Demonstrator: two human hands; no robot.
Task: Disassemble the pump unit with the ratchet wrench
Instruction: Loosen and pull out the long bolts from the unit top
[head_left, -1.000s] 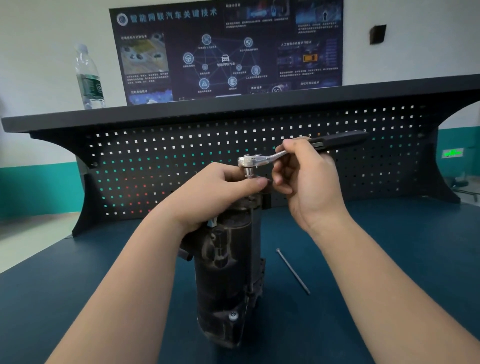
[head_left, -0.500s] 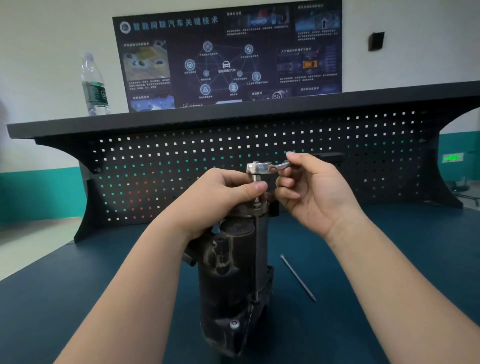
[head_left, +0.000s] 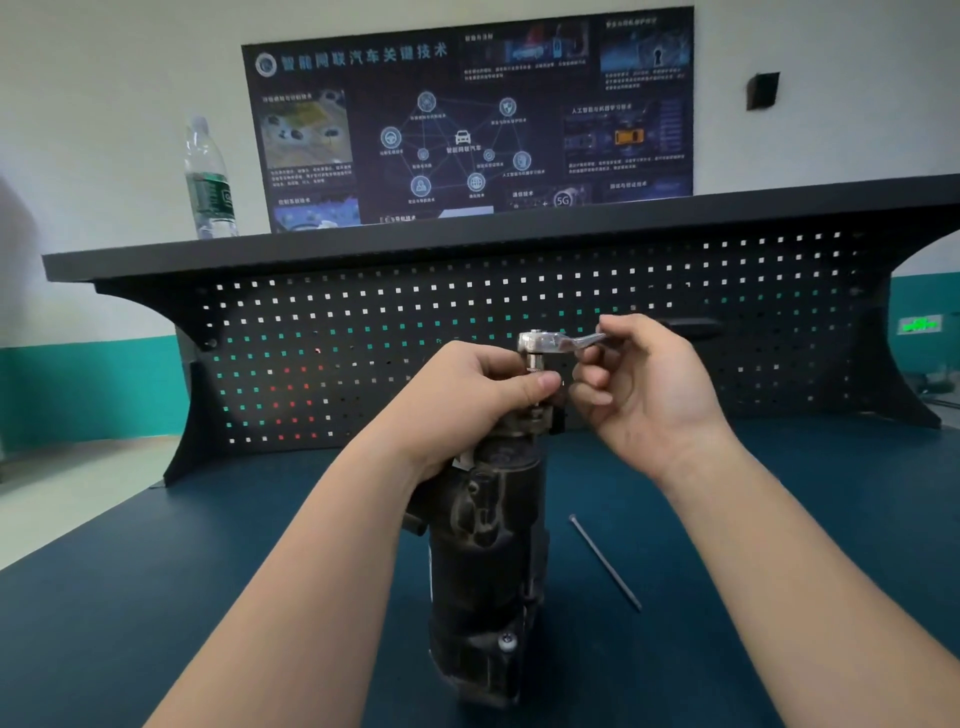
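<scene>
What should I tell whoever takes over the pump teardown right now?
Left hand: grip on the top of the upright black metal pump unit, thumb by the socket.
Right hand: pinches the silver ratchet wrench near its head; the socket sits on the top fastener.
Done: one long thin metal bolt lies on the blue table.
Left: finish this fastener, then the rest.

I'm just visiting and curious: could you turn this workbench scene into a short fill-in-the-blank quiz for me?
1. The pump stands ____ on the blue bench.
2. The right hand holds the ____ of the wrench.
3. A loose thin rod lies on the bench to the ____ of the pump.
4. The left hand grips the ____ of the pump.

Missing words: upright; handle; right; top
</scene>
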